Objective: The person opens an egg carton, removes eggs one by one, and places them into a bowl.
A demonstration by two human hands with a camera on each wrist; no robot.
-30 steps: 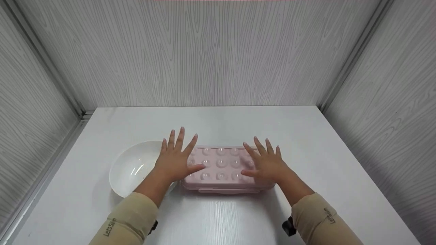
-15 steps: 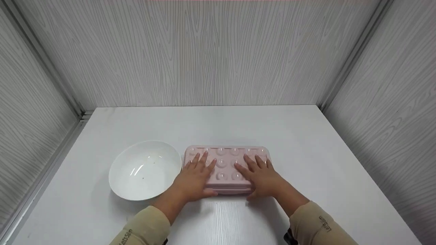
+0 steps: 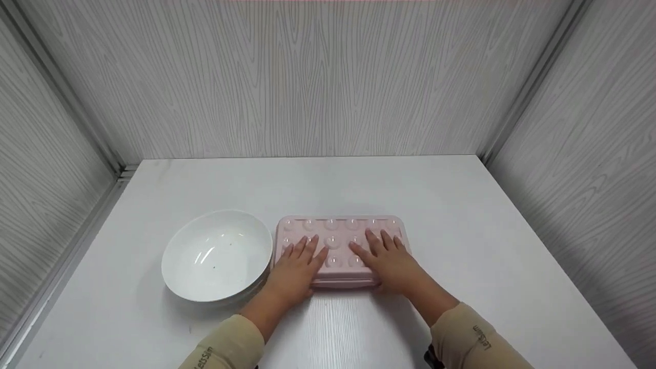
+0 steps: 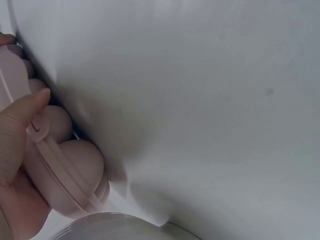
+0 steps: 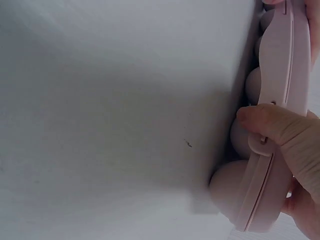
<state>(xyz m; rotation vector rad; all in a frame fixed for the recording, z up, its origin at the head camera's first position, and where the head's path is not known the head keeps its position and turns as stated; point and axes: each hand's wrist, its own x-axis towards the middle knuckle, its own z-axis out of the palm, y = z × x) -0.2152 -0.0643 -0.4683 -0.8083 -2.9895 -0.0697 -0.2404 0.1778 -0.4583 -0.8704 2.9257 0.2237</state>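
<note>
A pink egg box (image 3: 343,252) with a domed lid lies closed on the white table. My left hand (image 3: 293,272) spreads its fingers over the lid's left part. In the left wrist view its thumb (image 4: 31,106) bends over the front edge beside the latch, above rounded egg cups. On the other side, my right hand (image 3: 398,267) lays its fingers across the lid's right part. The right wrist view has that thumb (image 5: 262,119) hooked over the front edge at the latch's end. Both hands grip the box between thumb and fingers. Whatever the box contains is hidden.
Just left of the box stands a white bowl (image 3: 218,262), with a few tiny dark specks inside. Wood-grain panels (image 3: 307,77) enclose the table (image 3: 328,184) at the back and on both sides.
Both hands have come down from hovering, spread, above the box and closer to me, onto its lid and front edge. Their thumbs now bend over the front. The bowl and box stay in place.
</note>
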